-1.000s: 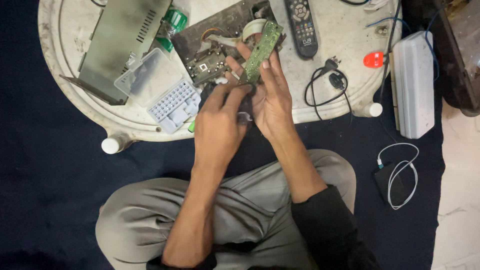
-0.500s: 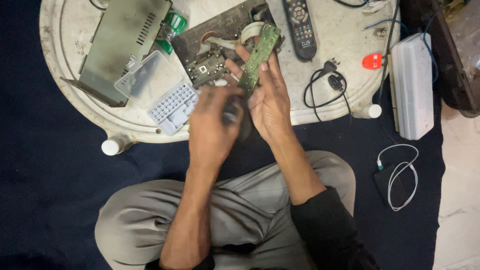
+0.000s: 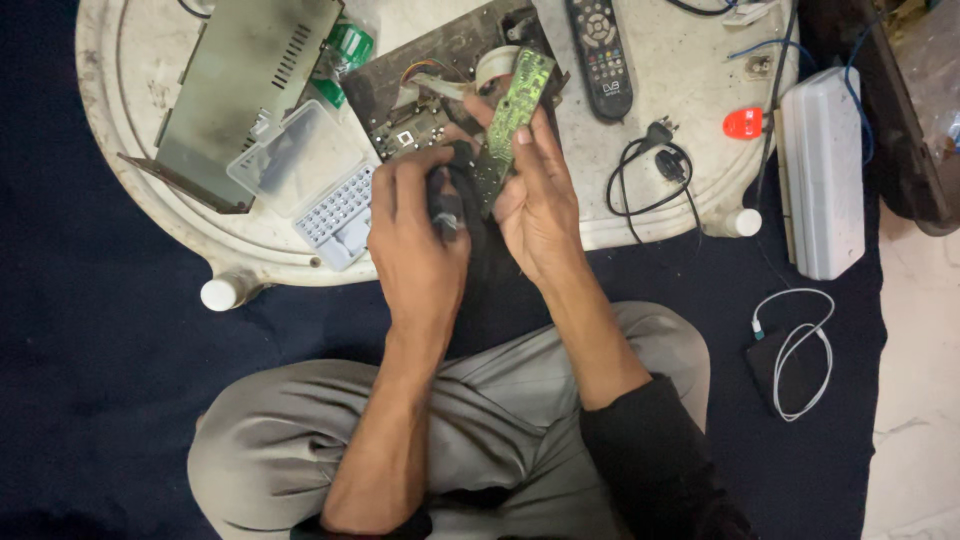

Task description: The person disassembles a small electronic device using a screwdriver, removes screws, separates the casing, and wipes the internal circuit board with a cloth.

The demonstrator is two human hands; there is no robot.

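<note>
My right hand (image 3: 540, 200) grips a narrow green circuit board (image 3: 518, 110), held upright over the near edge of a round white table (image 3: 640, 215). My left hand (image 3: 415, 250) is closed around a dark tool with a grey handle (image 3: 445, 205), its tip right beside the lower end of the board. Just behind both hands lies a larger dark circuit board (image 3: 410, 125) with wires and a pale ribbon cable, resting on the table.
On the table are a grey metal cover (image 3: 240, 80), a clear plastic bit case (image 3: 320, 185), a black remote (image 3: 600, 55), a black power cable (image 3: 650, 175) and a red cap (image 3: 742, 123). A white box (image 3: 820, 180) and a coiled white cable (image 3: 800, 350) lie at right on dark cloth.
My left hand has lifted from the table edge and turned, bringing the tool up beside the green board. My right hand has kept the board in nearly the same place.
</note>
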